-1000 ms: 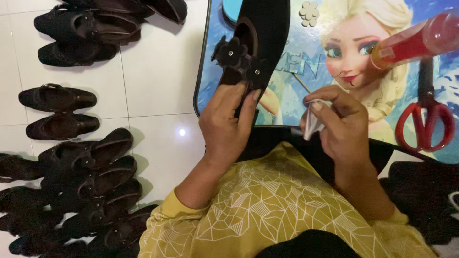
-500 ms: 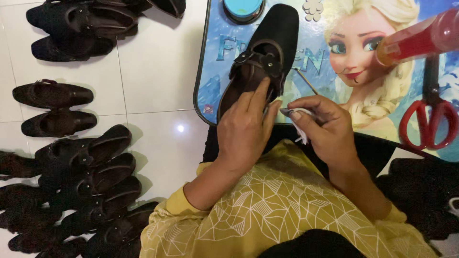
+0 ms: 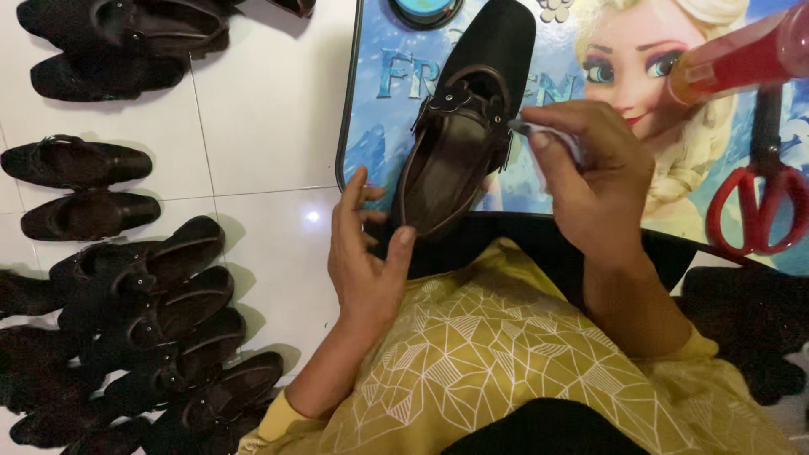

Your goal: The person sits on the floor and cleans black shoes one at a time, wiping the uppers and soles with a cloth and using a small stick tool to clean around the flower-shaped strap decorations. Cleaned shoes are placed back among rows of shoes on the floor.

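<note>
A black shoe (image 3: 472,109) with a brown lining and a flower-shaped strap trim lies toe-away on a small blue picture-printed table (image 3: 379,101). My left hand (image 3: 366,253) grips the shoe's heel end, thumb on the rim. My right hand (image 3: 590,181) pinches a thin light-coloured tool (image 3: 524,128), its tip touching the strap at the shoe's right side. Both arms wear yellow patterned sleeves.
Several black shoes (image 3: 143,286) lie in rows on the white tiled floor at left, more at the top left (image 3: 109,42). On the table are red-handled scissors (image 3: 758,202), a red bottle (image 3: 742,55) and a round blue lid (image 3: 425,10). Dark items (image 3: 750,320) sit at right.
The shoe has been turned so its opening faces up and laid flat. My left hand slid down to the heel. My right hand rose from my lap to the strap.
</note>
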Tool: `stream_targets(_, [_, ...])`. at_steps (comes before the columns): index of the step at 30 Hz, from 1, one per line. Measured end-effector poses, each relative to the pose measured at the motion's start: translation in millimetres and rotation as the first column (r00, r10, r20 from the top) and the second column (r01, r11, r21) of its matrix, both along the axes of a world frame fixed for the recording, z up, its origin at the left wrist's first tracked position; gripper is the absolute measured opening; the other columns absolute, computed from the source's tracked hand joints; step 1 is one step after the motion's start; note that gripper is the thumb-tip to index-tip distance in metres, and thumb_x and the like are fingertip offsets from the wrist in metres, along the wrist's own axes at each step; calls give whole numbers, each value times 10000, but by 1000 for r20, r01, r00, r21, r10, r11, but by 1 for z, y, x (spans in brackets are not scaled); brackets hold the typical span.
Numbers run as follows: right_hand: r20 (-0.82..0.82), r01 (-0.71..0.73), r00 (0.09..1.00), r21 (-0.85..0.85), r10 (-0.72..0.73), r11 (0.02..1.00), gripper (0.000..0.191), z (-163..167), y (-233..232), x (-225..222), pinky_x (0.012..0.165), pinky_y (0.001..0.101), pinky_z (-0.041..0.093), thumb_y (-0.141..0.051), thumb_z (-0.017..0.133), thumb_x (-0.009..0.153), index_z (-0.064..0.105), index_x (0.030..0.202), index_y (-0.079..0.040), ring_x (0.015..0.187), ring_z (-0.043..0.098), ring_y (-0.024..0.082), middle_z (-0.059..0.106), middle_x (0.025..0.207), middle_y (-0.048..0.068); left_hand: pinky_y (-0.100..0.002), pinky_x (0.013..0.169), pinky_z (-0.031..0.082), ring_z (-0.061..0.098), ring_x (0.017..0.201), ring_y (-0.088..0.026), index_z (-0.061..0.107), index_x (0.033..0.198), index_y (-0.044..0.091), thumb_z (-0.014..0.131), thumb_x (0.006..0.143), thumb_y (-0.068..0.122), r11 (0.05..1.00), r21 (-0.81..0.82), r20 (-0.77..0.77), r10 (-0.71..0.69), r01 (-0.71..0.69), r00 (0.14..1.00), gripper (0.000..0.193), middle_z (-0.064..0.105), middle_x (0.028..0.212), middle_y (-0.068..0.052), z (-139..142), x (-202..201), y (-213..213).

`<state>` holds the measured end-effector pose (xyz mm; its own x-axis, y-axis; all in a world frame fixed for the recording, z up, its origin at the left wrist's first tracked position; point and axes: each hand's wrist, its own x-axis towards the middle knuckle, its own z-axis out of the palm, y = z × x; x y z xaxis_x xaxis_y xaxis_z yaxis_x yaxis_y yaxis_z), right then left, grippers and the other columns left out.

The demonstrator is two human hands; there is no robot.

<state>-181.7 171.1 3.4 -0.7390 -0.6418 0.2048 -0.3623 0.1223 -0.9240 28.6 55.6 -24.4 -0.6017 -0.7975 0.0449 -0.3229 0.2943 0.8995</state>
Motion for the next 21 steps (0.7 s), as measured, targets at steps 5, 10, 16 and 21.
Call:
stream_targets(5, [-502,-90,850,157,158,983,334,-7,-23,8,889,372,560,16,793,975,684,1290,-7,1066,681,302,675,1185,152,-287,697,471,560,803,-158,545,1242,59,489,1083,468,912,408,-37,52,-32,998,443,561,940,-64,-53,19,8])
stream_targets(10, [-567,4,815,205,116,979,199,-26,-19,10,848,354,553,40,784,1016,693,1178,-31,1009,688,292,686,1099,137,-351,683,538,629,692,-218,525,1006,74,323,960,761,309,948,28,147,-73,989,718,592,800,-101,-98,21,-4])
stream_targets(16, [-335,-32,936,220,106,975,185,-27,-1,8,737,291,520,7,820,980,738,1140,-38,872,666,208,712,1073,108,-464,884,590,713,866,-279,617,1245,16,316,841,869,119,993,-37,93,26,995,991,690,1040,-159,-115,7,-10])
stream_targets(21, [-202,-130,964,216,175,968,211,-25,5,21,784,257,529,40,740,1025,726,1223,-32,923,676,157,699,1135,126,-461,947,596,740,1016,-307,566,1389,55,354,809,852,-83,970,-199,273,229,941,1009,696,1250,-151,-118,-12,0])
